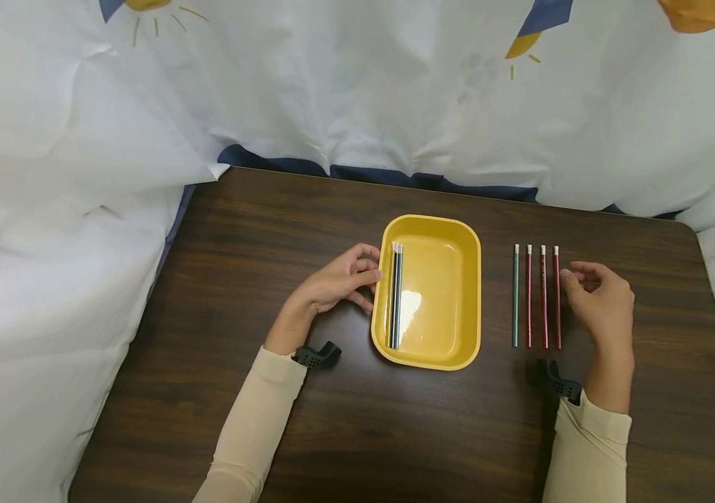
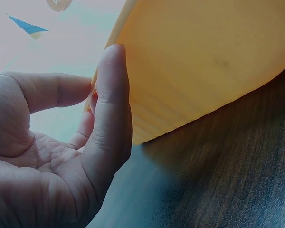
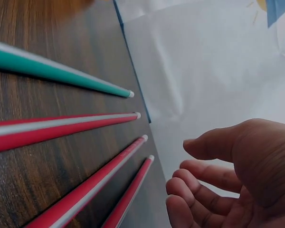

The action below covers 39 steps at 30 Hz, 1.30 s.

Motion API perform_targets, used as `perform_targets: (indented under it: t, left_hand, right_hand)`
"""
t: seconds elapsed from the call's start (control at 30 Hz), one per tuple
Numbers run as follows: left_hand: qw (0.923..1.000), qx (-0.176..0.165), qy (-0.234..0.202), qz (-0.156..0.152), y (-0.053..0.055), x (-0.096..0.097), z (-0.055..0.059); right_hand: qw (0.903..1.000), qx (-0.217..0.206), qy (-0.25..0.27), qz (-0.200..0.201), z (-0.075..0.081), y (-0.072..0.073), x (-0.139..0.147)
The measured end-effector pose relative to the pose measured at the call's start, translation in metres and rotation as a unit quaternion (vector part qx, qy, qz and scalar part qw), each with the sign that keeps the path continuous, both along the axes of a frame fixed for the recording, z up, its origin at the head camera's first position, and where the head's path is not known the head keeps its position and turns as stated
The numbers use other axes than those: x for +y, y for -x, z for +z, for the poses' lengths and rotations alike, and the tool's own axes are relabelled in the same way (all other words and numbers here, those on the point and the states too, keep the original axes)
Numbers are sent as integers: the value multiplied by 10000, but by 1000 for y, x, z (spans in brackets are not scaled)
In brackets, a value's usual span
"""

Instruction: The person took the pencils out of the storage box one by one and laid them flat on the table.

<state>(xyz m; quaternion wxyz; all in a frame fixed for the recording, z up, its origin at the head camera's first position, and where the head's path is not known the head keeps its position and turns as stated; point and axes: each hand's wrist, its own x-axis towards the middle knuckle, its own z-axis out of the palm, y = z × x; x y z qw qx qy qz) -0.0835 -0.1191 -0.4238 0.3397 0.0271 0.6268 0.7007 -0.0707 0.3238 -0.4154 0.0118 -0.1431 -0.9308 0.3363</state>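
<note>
A yellow tray point(image 1: 437, 279) rests on the table, with dark pencils point(image 1: 398, 297) side by side along its left wall. My left hand point(image 1: 343, 278) holds the tray's left edge, thumb at the rim and a finger point(image 2: 113, 95) against the outer wall. To the tray's right, one green pencil point(image 1: 516, 297) and three red pencils point(image 1: 544, 297) lie parallel, white ends away from me. My right hand point(image 1: 602, 297) is beside the rightmost red one, fingers loosely curled. In the right wrist view, nothing is between the thumb point(image 3: 211, 142) and fingers.
A dark wooden table point(image 1: 219, 279) extends around the tray on both sides. White printed curtains point(image 1: 363, 91) hang behind its far edge and along the left and right. Each wrist wears a black camera mount point(image 1: 318, 356).
</note>
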Motion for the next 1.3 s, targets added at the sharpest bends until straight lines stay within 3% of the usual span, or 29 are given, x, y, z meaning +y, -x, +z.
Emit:
perform_targets:
  t: [0.73, 1.3]
  left_hand:
    - [10000, 14, -9, -15, 3, -1, 2]
    - [10000, -49, -32, -9, 2, 1, -1]
  right_hand:
    - [9999, 66, 34, 147, 15, 2, -15]
    - [9972, 394, 221, 589, 22, -3, -35]
